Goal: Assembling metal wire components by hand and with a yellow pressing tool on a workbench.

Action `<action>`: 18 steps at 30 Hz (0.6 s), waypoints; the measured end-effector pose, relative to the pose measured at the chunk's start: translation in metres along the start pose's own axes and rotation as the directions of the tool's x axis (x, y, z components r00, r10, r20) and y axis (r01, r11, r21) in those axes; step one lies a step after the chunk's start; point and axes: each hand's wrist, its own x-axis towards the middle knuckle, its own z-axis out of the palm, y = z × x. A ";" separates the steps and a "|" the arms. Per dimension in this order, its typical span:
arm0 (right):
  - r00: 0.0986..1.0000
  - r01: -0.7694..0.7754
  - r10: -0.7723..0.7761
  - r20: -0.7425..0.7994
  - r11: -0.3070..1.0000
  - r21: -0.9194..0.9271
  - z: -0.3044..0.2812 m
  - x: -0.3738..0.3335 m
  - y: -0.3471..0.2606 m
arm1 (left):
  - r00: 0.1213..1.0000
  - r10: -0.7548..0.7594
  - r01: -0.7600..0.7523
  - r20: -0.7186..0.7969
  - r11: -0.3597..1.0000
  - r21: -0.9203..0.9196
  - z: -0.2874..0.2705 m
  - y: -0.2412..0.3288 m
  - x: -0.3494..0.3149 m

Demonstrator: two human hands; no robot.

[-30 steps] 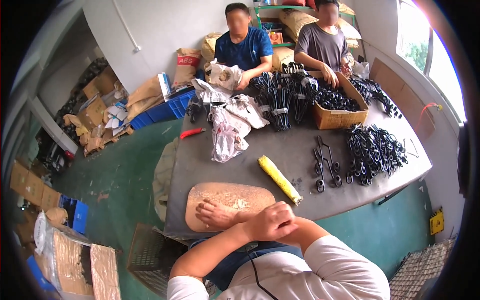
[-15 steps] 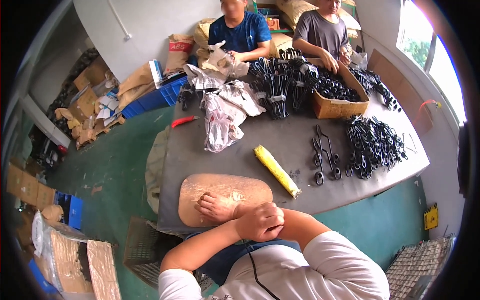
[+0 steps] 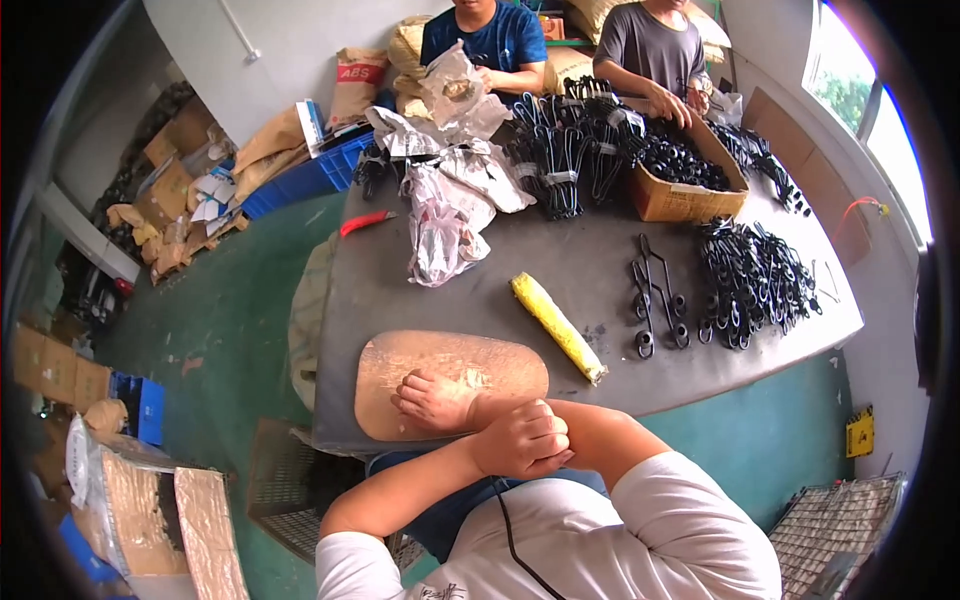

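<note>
My forearms cross at the near edge of the table. My right hand (image 3: 437, 401) rests palm down on a worn, rounded wooden board (image 3: 385, 355), its fingers loosely bent and nothing in them. Coming across from the left, my left hand (image 3: 524, 440) has its fingers curled closed against my right forearm (image 3: 600, 434). Beyond the board, to the right, lies a yellow wrapped roll (image 3: 558, 328). A few black hooked rods with rings (image 3: 657, 300) lie farther right, beside a heap of similar black pieces (image 3: 757, 285).
Across the table, a cardboard box (image 3: 690, 205) holds small black parts, beside bundled black wire pieces (image 3: 560, 165). Crumpled plastic bags (image 3: 440, 235) and a red-handled tool (image 3: 366, 222) lie at left. Two people sit opposite. A plastic crate (image 3: 275, 500) stands by my left side.
The view has tilted slightly, shifting the table in the picture. The person opposite on the left has raised a crumpled plastic bag. My crossed arms stay almost as they were.
</note>
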 end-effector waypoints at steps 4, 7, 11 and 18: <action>0.999 0.016 -0.015 0.031 1.000 -0.015 0.004 -0.007 0.008 | 0.984 -0.116 0.106 -0.132 0.991 -0.077 -0.006 0.007 0.044; 0.998 0.003 -0.010 -0.056 0.991 -0.136 0.012 -0.007 0.004 | 0.998 -0.057 0.059 0.019 0.992 -0.111 0.002 0.007 0.056; 0.999 -0.045 0.045 0.011 0.999 0.004 -0.001 -0.004 0.002 | 0.997 -0.081 0.081 0.000 0.991 -0.108 0.003 0.002 0.029; 0.998 -0.052 0.052 0.043 0.999 0.001 0.000 -0.005 0.004 | 0.992 -0.021 0.019 -0.126 1.000 -0.016 0.012 0.004 0.020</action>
